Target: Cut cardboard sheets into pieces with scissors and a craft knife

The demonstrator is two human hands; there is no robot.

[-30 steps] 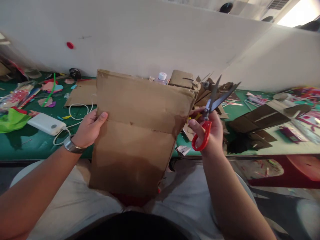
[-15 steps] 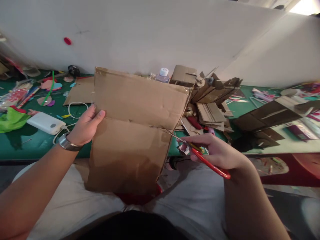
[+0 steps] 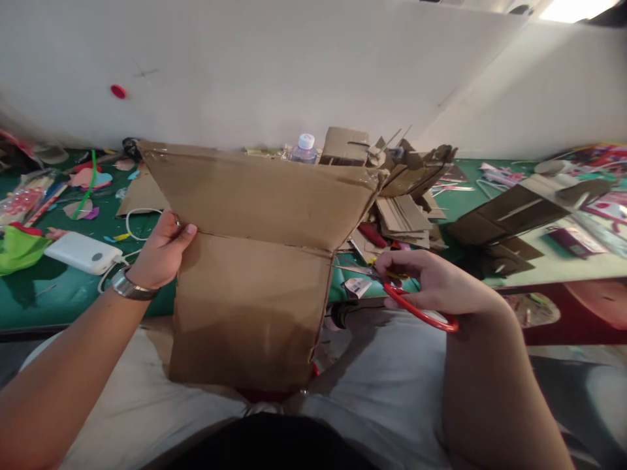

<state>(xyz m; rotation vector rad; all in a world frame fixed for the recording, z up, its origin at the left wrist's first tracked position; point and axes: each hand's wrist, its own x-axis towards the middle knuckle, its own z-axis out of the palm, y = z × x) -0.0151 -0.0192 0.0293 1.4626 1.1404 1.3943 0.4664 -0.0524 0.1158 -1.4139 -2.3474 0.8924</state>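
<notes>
A large brown cardboard sheet (image 3: 249, 307) rests upright against my lap, creased across its middle, with the upper flap bent toward the table. My left hand (image 3: 169, 251) is closed on its left edge near the crease, thumb on the near face. In my right hand (image 3: 421, 281) are scissors (image 3: 425, 314) with red handles. Their blades point left, and the tips are at the sheet's right edge close to the end of the crease. Whether the blades touch the cardboard I cannot tell.
On the green table (image 3: 29, 307) are a white power bank (image 3: 83, 252) with a cable, a clear bottle (image 3: 304, 150) with a white cap, and stacked cardboard pieces (image 3: 404, 219). A folded cardboard structure (image 3: 509, 215) stands at right. Behind rises a pale wall (image 3: 235, 72).
The scissors have moved right, from over the crease to the sheet's right edge. The upper flap has tilted back along the crease, its top left corner spreading left. The view has shifted slightly.
</notes>
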